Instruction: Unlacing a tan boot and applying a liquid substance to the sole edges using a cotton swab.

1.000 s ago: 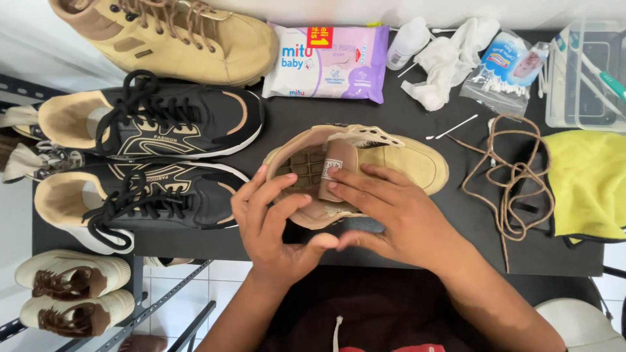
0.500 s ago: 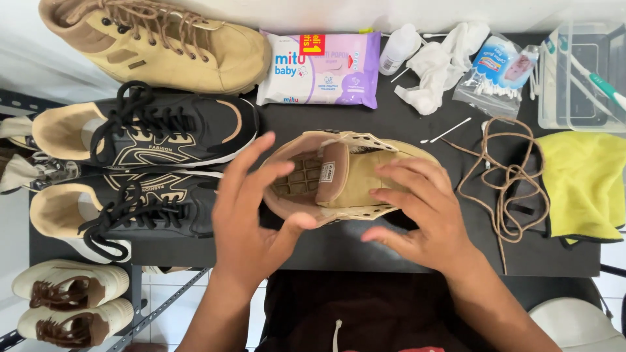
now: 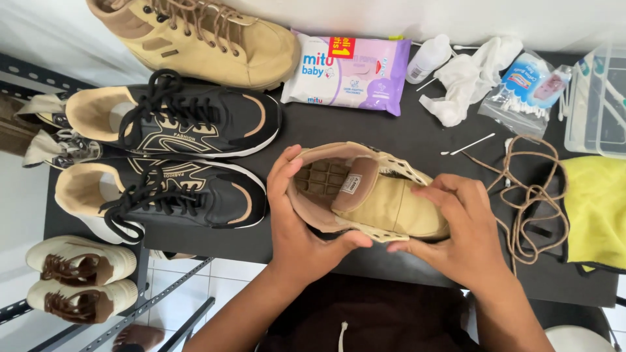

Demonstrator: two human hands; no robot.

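Note:
An unlaced tan boot lies on its side over the black table, its opening facing me and the tongue showing. My left hand grips the heel and collar from the left. My right hand cups the toe end from the right, fingers over the upper. Both hands hold the boot just above the table's front part. Its brown lace lies loose in a tangle to the right.
Two black laced sneakers lie at left, a laced tan boot at the back. A wipes pack, small bottle, white cloth, bag of cotton swabs, clear box and yellow cloth are behind and right. Shoes sit on a lower rack.
My hands have shifted around the boot: from covering its opening to gripping heel and toe. The boot is turned more on its side with the opening exposed.

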